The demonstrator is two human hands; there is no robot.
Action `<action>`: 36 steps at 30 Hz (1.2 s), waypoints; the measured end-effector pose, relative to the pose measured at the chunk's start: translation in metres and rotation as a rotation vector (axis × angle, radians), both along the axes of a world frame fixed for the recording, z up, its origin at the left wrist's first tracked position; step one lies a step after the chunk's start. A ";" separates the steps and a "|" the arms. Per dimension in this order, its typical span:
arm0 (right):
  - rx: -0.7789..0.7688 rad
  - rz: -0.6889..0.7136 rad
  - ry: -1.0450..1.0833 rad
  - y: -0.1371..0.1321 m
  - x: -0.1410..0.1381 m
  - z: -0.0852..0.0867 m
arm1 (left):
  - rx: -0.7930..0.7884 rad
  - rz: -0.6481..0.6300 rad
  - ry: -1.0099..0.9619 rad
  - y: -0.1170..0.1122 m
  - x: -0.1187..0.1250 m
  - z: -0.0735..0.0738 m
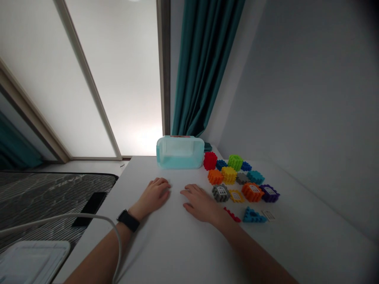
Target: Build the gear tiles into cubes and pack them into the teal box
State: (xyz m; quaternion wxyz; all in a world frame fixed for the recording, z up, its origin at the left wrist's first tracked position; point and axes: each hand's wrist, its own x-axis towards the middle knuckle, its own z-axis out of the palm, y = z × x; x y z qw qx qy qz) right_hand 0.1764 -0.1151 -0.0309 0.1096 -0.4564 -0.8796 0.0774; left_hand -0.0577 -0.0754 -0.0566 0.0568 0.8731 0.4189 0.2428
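Observation:
My left hand (pixel 154 195) rests on the white table (pixel 177 252), fingers loosely bent and apart, holding nothing. Across a small gap, my right hand (pixel 199 203) lies on the tabletop with its fingers spread and nothing in them. Just right of it is a grey toothed block (pixel 220 193). Several more colourful toothed blocks are grouped there: an orange block (pixel 252 192), a yellow block (pixel 229 175), a red block (pixel 210 161), a green block (pixel 235 162) and a purple block (pixel 269 193). A blue triangular piece (pixel 254 215) and a flat red piece (pixel 232 214) lie nearer me.
A translucent teal plastic box (pixel 180 153) stands at the table's far edge. A white cable (pixel 97 216) runs over my left forearm. To the left are a black phone-like slab (pixel 89 209) and a white lid (pixel 34 260). A wall (pixel 310 118) borders the right side.

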 end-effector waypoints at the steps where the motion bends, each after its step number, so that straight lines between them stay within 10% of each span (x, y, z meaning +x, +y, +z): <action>1: 0.001 -0.013 0.008 0.000 -0.002 -0.004 | -0.004 -0.003 -0.008 0.000 0.000 -0.001; 13: 0.072 -0.081 0.112 -0.008 -0.004 -0.033 | -0.037 -0.006 0.002 -0.006 0.000 -0.005; 36: 0.020 -0.092 0.091 -0.010 -0.003 -0.026 | -0.033 -0.036 -0.009 -0.006 -0.004 -0.001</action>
